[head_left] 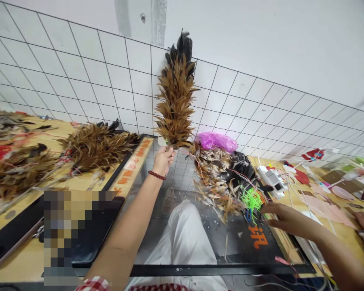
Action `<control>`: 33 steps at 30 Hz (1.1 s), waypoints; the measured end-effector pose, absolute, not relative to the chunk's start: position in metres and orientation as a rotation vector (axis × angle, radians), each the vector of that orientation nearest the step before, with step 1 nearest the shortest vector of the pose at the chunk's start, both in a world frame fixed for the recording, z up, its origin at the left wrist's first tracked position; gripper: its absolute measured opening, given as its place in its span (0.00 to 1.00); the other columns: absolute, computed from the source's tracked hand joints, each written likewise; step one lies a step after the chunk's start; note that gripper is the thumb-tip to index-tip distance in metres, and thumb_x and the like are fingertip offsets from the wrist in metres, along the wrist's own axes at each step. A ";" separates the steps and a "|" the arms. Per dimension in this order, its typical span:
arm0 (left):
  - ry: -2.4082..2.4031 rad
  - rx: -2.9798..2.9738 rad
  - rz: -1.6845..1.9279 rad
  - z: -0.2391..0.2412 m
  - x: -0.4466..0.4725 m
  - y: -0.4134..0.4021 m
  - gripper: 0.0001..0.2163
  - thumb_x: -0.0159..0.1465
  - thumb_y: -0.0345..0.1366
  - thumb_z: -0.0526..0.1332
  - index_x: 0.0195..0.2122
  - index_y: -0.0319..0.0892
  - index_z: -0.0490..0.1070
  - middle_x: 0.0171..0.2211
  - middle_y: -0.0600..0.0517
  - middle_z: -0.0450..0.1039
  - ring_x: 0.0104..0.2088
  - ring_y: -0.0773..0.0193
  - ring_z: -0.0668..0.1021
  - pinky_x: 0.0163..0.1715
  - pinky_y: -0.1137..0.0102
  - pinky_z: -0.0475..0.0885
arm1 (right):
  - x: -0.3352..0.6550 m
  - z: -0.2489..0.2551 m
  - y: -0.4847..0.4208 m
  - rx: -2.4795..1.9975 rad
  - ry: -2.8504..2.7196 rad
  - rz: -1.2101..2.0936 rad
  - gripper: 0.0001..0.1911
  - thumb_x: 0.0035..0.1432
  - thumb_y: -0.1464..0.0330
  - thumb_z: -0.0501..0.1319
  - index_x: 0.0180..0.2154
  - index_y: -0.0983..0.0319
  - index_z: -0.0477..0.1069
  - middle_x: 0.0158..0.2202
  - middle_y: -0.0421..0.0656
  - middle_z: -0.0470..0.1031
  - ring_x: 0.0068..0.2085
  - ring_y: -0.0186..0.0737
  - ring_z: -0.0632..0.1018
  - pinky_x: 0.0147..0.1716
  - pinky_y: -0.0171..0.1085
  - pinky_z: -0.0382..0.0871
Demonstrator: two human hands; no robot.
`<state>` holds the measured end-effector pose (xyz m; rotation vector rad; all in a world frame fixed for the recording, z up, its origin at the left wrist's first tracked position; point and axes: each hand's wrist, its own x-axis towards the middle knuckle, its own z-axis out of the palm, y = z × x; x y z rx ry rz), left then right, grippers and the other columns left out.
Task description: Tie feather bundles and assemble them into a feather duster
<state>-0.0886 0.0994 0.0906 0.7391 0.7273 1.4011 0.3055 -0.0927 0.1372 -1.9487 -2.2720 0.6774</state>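
Note:
My left hand (164, 161) is closed round the lower end of a feather duster (176, 101), which stands upright before the wire grid. Its feathers are brown, turning black at the tip. On the right, my right hand (283, 218) reaches down at a bundle of bright green ties (252, 200); its fingers are partly hidden, and I cannot make out whether they grip any. Loose brown and white feathers (214, 169) lie in a heap left of the ties, with black feathers (241, 169) beside them.
A pink plastic bag (217, 141) lies behind the feather heap. More feather bundles (101, 147) rest on the left of the table. A white power strip (271, 180) with cables stands at right. Across the back runs a wire grid (133, 81). A dark tablet (104, 226) lies at lower left.

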 end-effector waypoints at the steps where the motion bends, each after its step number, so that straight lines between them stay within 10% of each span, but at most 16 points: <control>1: 0.716 0.741 1.384 0.091 -0.083 0.098 0.12 0.52 0.33 0.65 0.28 0.40 0.58 0.18 0.59 0.61 0.13 0.80 0.55 0.14 0.80 0.42 | 0.289 0.137 -0.087 -1.850 -2.302 0.688 0.15 0.57 0.59 0.58 0.42 0.54 0.78 0.44 0.48 0.78 0.45 0.46 0.78 0.48 0.40 0.70; 8: 0.668 0.824 1.271 0.099 -0.059 0.079 0.17 0.48 0.37 0.68 0.29 0.41 0.58 0.18 0.59 0.61 0.13 0.80 0.54 0.14 0.80 0.42 | 0.141 0.105 0.014 -1.366 -1.850 0.639 0.28 0.54 0.53 0.61 0.53 0.59 0.68 0.57 0.50 0.68 0.57 0.47 0.69 0.58 0.49 0.60; 13: 0.826 0.963 1.340 0.102 -0.065 0.074 0.14 0.50 0.38 0.65 0.30 0.42 0.58 0.18 0.60 0.60 0.14 0.77 0.55 0.15 0.78 0.44 | 0.100 0.087 0.039 -1.196 -1.581 1.084 0.23 0.52 0.50 0.61 0.40 0.61 0.71 0.30 0.42 0.73 0.30 0.36 0.74 0.33 0.37 0.69; 24: 1.545 1.846 1.177 0.097 -0.056 0.060 0.13 0.62 0.45 0.55 0.38 0.40 0.66 0.33 0.46 0.74 0.36 0.56 0.76 0.31 0.68 0.62 | 0.079 0.194 0.033 -1.359 -2.333 -0.105 0.11 0.61 0.67 0.53 0.35 0.59 0.75 0.34 0.43 0.78 0.36 0.39 0.75 0.34 0.34 0.62; 33: 1.807 2.084 1.109 0.102 -0.083 0.064 0.15 0.67 0.41 0.46 0.31 0.44 0.68 0.24 0.49 0.71 0.26 0.61 0.71 0.25 0.68 0.50 | 0.112 0.253 0.057 -1.510 -2.238 0.065 0.10 0.57 0.64 0.59 0.32 0.60 0.77 0.30 0.41 0.78 0.33 0.36 0.76 0.36 0.35 0.66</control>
